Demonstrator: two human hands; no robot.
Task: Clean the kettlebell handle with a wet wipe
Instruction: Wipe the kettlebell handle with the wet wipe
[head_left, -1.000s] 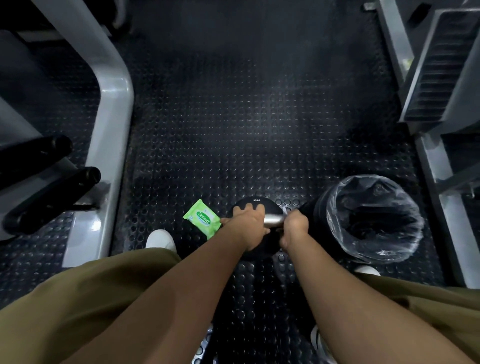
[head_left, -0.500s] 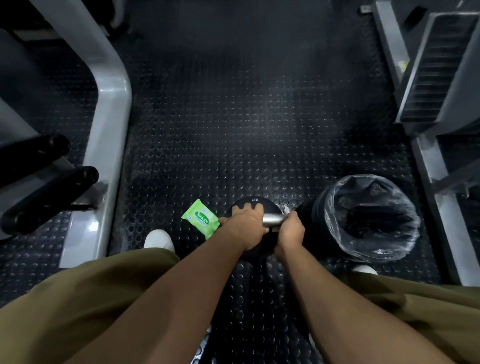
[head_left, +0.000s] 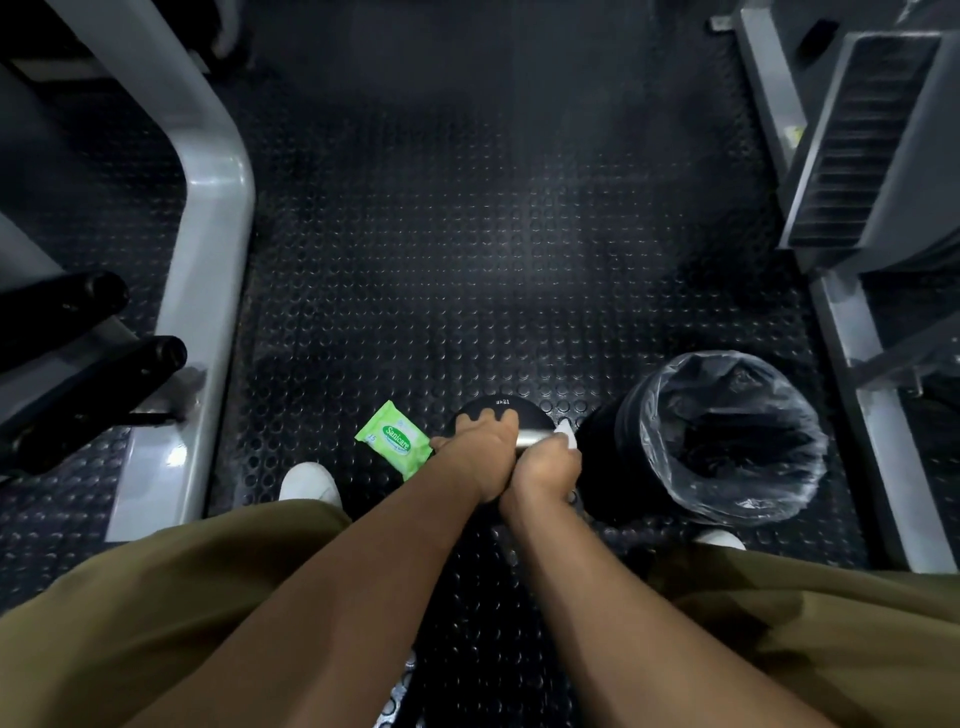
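Fingers (head_left: 488, 417) of the left hand (head_left: 480, 452) curl over the far side of the kettlebell handle (head_left: 531, 439), gripping its left end, prob. to steady the weight during wiping. Right hand (head_left: 545, 467) is closed round a white wet wipe (head_left: 567, 435), pressing it onto the handle's right end; a corner of the wipe pokes out past the knuckles. The hands touch, w/ only a short strip of bare shiny metal showing between them.

Kettlebell (head_left: 501, 404), black, marked 12 kg, sits on the studded rubber floor (head_left: 467, 234) between the person's white shoes (head_left: 309, 483).

Green wipe pack (head_left: 395, 444) lies flat just left of it, close by for a fresh sheet. Black bin (head_left: 605, 457) w/ clear liner stands just right, handy for the used wipe but crowding the wiping hand. Grey machine frame (head_left: 208, 260) and black padded rollers (head_left: 93, 374) are at left, well apart.

The left grip covers part of the handle, so that part likely can't be wiped until the hand shifts.
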